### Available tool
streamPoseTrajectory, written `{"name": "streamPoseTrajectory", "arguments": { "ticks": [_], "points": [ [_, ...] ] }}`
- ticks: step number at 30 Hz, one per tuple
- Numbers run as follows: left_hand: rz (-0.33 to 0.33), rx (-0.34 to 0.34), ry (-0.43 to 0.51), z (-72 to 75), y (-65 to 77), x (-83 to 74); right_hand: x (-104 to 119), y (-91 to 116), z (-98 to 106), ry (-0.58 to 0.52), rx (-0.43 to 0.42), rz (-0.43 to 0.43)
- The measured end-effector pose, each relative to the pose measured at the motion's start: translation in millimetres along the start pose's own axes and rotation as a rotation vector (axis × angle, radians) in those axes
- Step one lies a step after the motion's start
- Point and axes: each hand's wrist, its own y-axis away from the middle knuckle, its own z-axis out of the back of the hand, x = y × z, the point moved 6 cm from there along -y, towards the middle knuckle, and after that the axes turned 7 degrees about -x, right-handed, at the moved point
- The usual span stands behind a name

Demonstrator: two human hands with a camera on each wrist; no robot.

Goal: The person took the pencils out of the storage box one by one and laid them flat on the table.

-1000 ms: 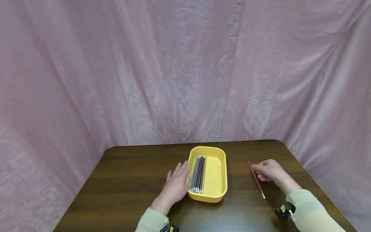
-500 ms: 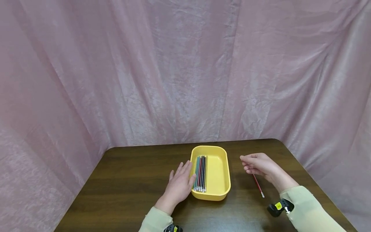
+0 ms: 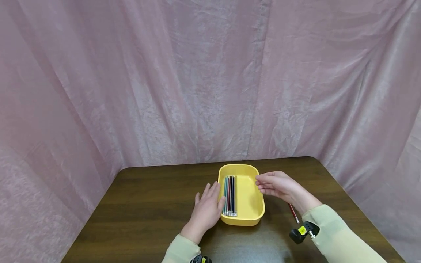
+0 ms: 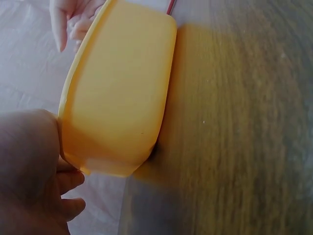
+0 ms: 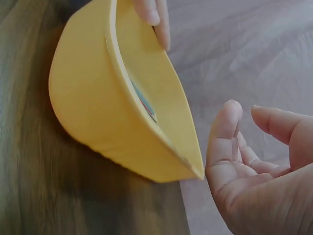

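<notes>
My left hand (image 3: 205, 210) lies along the left side of a yellow plastic tray (image 3: 249, 204), its fingers extended at the rim. Inside, against that same side, several pencils (image 3: 231, 195) lie in a neat row, eraser ends nearest me. My right hand (image 3: 279, 185) is at the tray's right rim, fingers loosely bent. In the right wrist view, a gap shows between the right thumb (image 5: 276, 122) and index finger, with nothing held. A red pencil (image 3: 294, 213) lies on the table, partly hidden behind the right hand and wrist.
The brown wooden table (image 3: 158, 204) has rounded far corners. Behind it hangs a pink velvety curtain (image 3: 210, 91). A black camera mount (image 3: 300, 233) is strapped at the right wrist.
My right hand has moved left from beside the red pencil to the tray's right rim, leaving the pencil behind. The tray has shifted slightly right, together with my left hand.
</notes>
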Motion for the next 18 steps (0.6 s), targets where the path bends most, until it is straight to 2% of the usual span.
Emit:
{"name": "streamPoseTrajectory", "arguments": {
  "ticks": [9,18],
  "points": [
    [0.0,-0.01,-0.012,-1.7,-0.2,0.0,-3.9,-11.7,-32.4,0.027,0.029,-0.004],
    [-0.006,-0.012,-0.008,-3.3,-1.0,-1.2,-15.4,-18.2,-47.0,0.022,0.025,-0.032]
  ]
}}
